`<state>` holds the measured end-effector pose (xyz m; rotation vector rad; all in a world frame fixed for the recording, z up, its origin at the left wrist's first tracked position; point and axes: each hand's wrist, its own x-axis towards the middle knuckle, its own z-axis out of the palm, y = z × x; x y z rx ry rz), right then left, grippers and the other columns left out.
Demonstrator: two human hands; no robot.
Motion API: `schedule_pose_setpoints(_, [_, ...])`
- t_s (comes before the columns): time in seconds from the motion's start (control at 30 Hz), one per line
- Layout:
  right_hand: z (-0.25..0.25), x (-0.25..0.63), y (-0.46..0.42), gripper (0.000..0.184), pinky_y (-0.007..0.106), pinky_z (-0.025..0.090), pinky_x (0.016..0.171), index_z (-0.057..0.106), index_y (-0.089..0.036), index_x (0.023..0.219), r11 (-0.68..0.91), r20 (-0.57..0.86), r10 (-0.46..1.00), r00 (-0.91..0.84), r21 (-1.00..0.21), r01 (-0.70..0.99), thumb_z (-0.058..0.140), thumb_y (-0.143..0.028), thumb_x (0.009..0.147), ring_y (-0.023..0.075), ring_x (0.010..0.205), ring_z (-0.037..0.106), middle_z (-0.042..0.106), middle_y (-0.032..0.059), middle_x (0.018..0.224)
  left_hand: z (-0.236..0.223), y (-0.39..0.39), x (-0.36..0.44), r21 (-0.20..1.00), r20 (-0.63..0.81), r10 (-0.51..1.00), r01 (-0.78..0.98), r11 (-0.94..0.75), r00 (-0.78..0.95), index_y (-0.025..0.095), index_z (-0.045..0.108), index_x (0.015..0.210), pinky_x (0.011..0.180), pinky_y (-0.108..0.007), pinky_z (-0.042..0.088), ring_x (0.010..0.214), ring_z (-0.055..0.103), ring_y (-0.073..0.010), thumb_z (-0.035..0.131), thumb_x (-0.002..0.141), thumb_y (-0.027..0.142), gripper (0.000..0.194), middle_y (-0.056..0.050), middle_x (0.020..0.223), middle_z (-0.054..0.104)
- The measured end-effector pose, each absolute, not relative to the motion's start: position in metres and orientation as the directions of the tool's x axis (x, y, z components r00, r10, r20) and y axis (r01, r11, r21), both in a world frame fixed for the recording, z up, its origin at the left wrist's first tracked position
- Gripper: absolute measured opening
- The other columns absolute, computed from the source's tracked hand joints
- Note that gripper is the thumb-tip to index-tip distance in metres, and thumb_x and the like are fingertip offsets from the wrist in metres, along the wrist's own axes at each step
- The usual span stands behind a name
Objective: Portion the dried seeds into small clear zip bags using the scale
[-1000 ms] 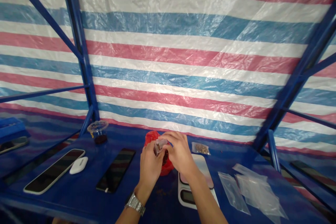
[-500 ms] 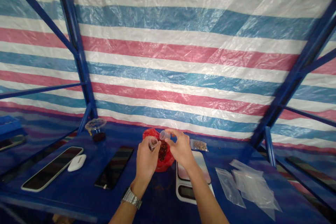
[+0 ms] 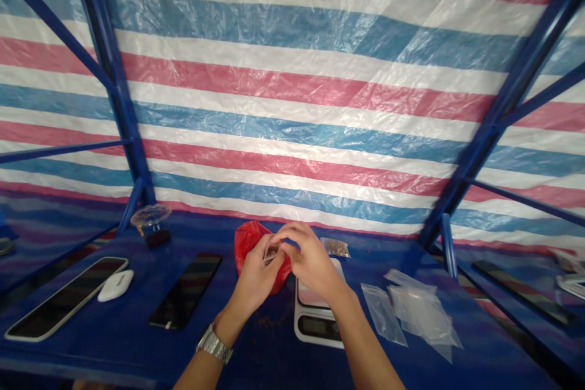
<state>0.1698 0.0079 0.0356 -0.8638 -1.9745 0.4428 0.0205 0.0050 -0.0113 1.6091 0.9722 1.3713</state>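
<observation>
My left hand (image 3: 256,271) is closed around a small clear plastic cup (image 3: 271,252) with brown bits in it. Curled over the mouth of that cup, the fingers of my right hand (image 3: 313,259) meet those of the left. A second small clear cup, seen in the right fingers a moment ago, is mostly hidden behind them now. Below and behind both hands lies a red plastic bag (image 3: 247,241); its contents are covered by the hands. A white kitchen scale (image 3: 315,330) sits under my right wrist, its plate partly hidden.
A small zip bag of brown bits (image 3: 337,248) lies behind the scale, and flat clear zip bags (image 3: 420,311) lie to the right. On the left are a black phone (image 3: 187,292), a white-edged phone (image 3: 66,298), a white earbud case (image 3: 116,286) and a lidded plastic cup (image 3: 155,228).
My right hand has moved its small cup from above the red bag to the mouth of the left cup. The hands now cover the brown pieces in the bag. The view has shifted slightly right.
</observation>
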Motion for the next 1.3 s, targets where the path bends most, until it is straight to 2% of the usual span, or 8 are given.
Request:
schedule_pose_setpoints(0.17, [0.036, 0.199, -0.003, 0.027, 0.039, 0.046, 0.104, 0.078, -0.027, 0.104, 0.650, 0.492, 0.755, -0.434, -0.650, 0.394, 0.059, -0.010, 0.096, 0.0212, 0.111, 0.064, 0.071, 0.0045, 0.114, -0.010, -0.003, 0.034, 0.937, 0.327, 0.912, 0.041, -0.347, 0.249, 0.019, 0.062, 0.105, 0.088, -0.034, 0.055, 0.101, 0.071, -0.0237, 0.064, 0.092, 0.041, 0.026, -0.006, 0.102, 0.073])
schedule_pose_setpoints(0.4, [0.027, 0.222, -0.026, 0.037, 0.040, 0.044, 0.108, 0.064, -0.031, 0.138, 0.672, 0.520, 0.733, -0.438, -0.652, 0.350, 0.060, -0.026, 0.102, 0.0220, 0.120, 0.059, 0.067, 0.0067, 0.131, -0.013, -0.007, 0.047, 0.919, 0.363, 0.855, 0.006, -0.393, 0.369, 0.019, 0.063, 0.112, 0.098, -0.040, 0.051, 0.107, 0.067, -0.0255, 0.063, 0.094, 0.043, 0.030, -0.009, 0.109, 0.072])
schedule_pose_setpoints(0.63, [0.023, 0.243, -0.037, 0.016, 0.034, 0.050, 0.092, 0.074, -0.024, 0.109, 0.576, 0.485, 0.813, -0.322, -0.748, 0.329, 0.069, -0.029, 0.094, 0.0199, 0.099, 0.066, 0.074, 0.0044, 0.105, -0.020, -0.018, 0.069, 0.958, 0.278, 0.854, -0.064, -0.280, 0.439, 0.021, 0.065, 0.116, 0.093, -0.038, 0.053, 0.103, 0.069, -0.0245, 0.069, 0.090, 0.043, 0.034, -0.009, 0.111, 0.073])
schedule_pose_setpoints(0.83, [0.003, 0.254, -0.024, 0.027, 0.029, 0.053, 0.074, 0.069, -0.023, 0.116, 0.420, 0.376, 0.901, -0.218, -0.883, 0.209, 0.067, -0.033, 0.090, 0.0152, 0.075, 0.065, 0.071, -0.0007, 0.087, -0.024, -0.019, 0.075, 0.956, 0.282, 0.884, -0.039, -0.289, 0.371, 0.023, 0.068, 0.107, 0.086, -0.033, 0.054, 0.096, 0.070, -0.0222, 0.071, 0.089, 0.042, 0.026, -0.004, 0.101, 0.074])
schedule_pose_setpoints(0.93, [0.003, 0.255, -0.021, 0.024, 0.029, 0.053, 0.075, 0.070, -0.023, 0.109, 0.425, 0.406, 0.905, -0.128, -0.879, 0.217, 0.067, -0.029, 0.086, 0.0157, 0.077, 0.065, 0.070, -0.0014, 0.083, -0.024, -0.017, 0.077, 0.950, 0.303, 0.913, -0.007, -0.313, 0.275, 0.022, 0.067, 0.102, 0.082, -0.032, 0.055, 0.089, 0.069, -0.0213, 0.064, 0.092, 0.048, 0.027, -0.003, 0.093, 0.072])
schedule_pose_setpoints(1.07, [0.008, 0.253, -0.024, 0.026, 0.031, 0.052, 0.082, 0.071, -0.023, 0.112, 0.478, 0.487, 0.873, -0.040, -0.834, 0.277, 0.064, -0.025, 0.087, 0.0162, 0.081, 0.066, 0.071, 0.0000, 0.087, -0.021, -0.015, 0.079, 0.928, 0.358, 0.900, 0.011, -0.373, 0.249, 0.022, 0.069, 0.099, 0.090, -0.033, 0.054, 0.099, 0.069, -0.0232, 0.058, 0.095, 0.051, 0.031, -0.006, 0.098, 0.074])
schedule_pose_setpoints(1.17, [0.008, 0.249, -0.027, 0.027, 0.031, 0.052, 0.083, 0.072, -0.023, 0.112, 0.506, 0.530, 0.848, 0.005, -0.811, 0.293, 0.063, -0.023, 0.087, 0.0169, 0.085, 0.067, 0.071, 0.0015, 0.092, -0.020, -0.016, 0.081, 0.923, 0.379, 0.903, -0.017, -0.383, 0.202, 0.021, 0.071, 0.105, 0.098, -0.035, 0.052, 0.107, 0.069, -0.0245, 0.060, 0.094, 0.050, 0.033, -0.009, 0.110, 0.075])
schedule_pose_setpoints(1.3, [0.003, 0.241, -0.026, 0.025, 0.032, 0.053, 0.083, 0.072, -0.023, 0.112, 0.491, 0.536, 0.838, 0.102, -0.822, 0.289, 0.062, -0.026, 0.089, 0.0179, 0.085, 0.067, 0.071, 0.0028, 0.092, -0.022, -0.021, 0.086, 0.941, 0.338, 0.915, -0.094, -0.325, 0.219, 0.020, 0.073, 0.106, 0.094, -0.034, 0.054, 0.103, 0.070, -0.0234, 0.066, 0.092, 0.049, 0.033, -0.008, 0.110, 0.077])
